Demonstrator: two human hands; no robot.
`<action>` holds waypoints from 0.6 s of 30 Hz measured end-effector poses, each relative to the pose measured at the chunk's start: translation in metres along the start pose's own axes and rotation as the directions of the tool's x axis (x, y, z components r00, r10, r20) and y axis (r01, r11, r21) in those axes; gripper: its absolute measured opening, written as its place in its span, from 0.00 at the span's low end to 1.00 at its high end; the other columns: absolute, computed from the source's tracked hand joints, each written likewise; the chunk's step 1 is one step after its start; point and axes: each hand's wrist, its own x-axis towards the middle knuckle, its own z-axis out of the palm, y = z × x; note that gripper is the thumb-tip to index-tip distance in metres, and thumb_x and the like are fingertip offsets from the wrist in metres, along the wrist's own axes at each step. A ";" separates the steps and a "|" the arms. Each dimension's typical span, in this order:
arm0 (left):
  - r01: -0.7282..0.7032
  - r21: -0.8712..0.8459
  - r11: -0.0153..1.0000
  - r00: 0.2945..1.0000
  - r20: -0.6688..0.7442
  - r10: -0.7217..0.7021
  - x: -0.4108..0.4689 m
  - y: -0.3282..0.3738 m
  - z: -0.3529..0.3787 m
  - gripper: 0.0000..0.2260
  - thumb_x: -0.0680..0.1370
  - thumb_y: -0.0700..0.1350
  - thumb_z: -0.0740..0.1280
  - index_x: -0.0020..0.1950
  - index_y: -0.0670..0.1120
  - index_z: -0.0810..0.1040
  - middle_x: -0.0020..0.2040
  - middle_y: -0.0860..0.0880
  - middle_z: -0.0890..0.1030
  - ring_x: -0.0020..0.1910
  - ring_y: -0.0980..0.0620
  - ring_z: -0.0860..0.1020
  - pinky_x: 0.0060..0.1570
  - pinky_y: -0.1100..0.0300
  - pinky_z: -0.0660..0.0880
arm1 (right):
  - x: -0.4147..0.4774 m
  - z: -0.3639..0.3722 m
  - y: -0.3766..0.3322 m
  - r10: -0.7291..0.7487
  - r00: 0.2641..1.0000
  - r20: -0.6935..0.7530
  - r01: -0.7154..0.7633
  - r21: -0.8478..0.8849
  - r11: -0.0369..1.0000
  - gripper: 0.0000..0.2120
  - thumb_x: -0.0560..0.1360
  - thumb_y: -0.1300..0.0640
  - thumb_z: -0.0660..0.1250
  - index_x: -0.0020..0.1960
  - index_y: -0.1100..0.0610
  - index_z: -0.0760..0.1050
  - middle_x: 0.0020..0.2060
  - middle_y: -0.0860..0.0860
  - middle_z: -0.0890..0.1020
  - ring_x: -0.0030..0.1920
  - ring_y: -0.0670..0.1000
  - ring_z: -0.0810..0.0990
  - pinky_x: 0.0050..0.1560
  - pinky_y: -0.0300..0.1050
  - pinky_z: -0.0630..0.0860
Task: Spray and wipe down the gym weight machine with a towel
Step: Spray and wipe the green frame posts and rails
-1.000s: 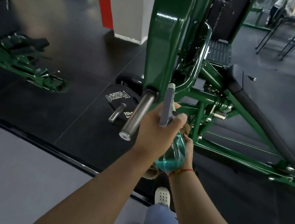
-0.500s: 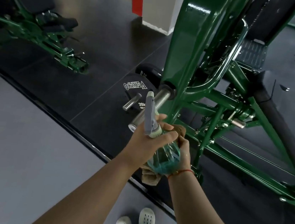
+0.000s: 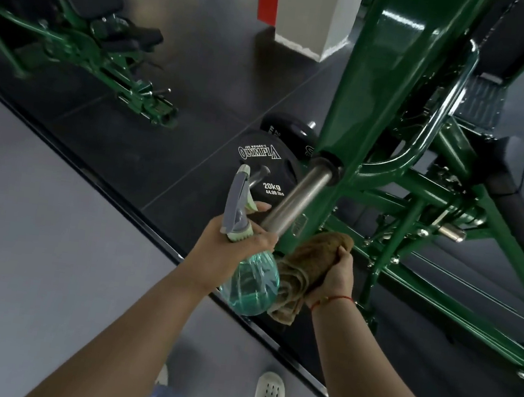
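The green weight machine [image 3: 380, 81] rises in front of me, with a steel plate-loading bar [image 3: 304, 193] sticking out toward me. My left hand [image 3: 231, 247] grips the neck of a teal spray bottle [image 3: 250, 286] with a grey trigger head, its nozzle pointing up and away, just left of the bar. My right hand [image 3: 337, 276] clutches a bunched brown towel [image 3: 308, 263] against the lower green frame, right beside the bottle. The bar's near end is hidden behind my left hand.
Two black weight plates [image 3: 258, 161], one marked 20kg, stand on a peg left of the bar. Another green machine [image 3: 85, 41] sits at far left. A white and red pillar [image 3: 310, 13] stands behind. A black floor strip [image 3: 116, 193] separates grey flooring from dark mat. My white shoes [image 3: 270, 387] show below.
My view has shifted left and back, so the machine sits further right. The bottle tipped left off the bar, and my right hand with the towel came out from behind it.
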 end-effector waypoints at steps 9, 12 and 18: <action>0.038 0.085 0.996 0.983 0.176 -0.052 0.029 -0.024 -0.147 0.15 0.66 0.60 0.76 0.44 0.52 0.85 0.58 0.47 0.83 0.64 0.51 0.79 0.68 0.47 0.73 | 0.015 0.067 0.108 -0.039 0.992 -0.118 0.056 0.146 0.988 0.24 0.77 0.42 0.67 0.65 0.58 0.78 0.53 0.58 0.83 0.54 0.59 0.82 0.57 0.57 0.79; 0.053 0.153 0.987 0.961 0.261 -0.092 0.040 -0.025 -0.206 0.12 0.69 0.56 0.77 0.47 0.53 0.83 0.56 0.51 0.82 0.60 0.54 0.81 0.66 0.50 0.73 | 0.012 0.099 0.156 -0.013 0.968 -0.249 0.043 0.116 0.992 0.26 0.78 0.41 0.68 0.68 0.58 0.75 0.62 0.56 0.80 0.62 0.60 0.79 0.63 0.56 0.74; 0.030 0.274 0.961 0.907 0.397 -0.142 0.061 -0.028 -0.252 0.09 0.76 0.45 0.75 0.47 0.41 0.79 0.47 0.69 0.80 0.50 0.73 0.77 0.50 0.71 0.70 | 0.007 0.139 0.199 -0.032 0.965 -0.259 0.030 -0.012 0.999 0.33 0.72 0.38 0.74 0.68 0.58 0.74 0.61 0.59 0.80 0.59 0.63 0.79 0.67 0.64 0.73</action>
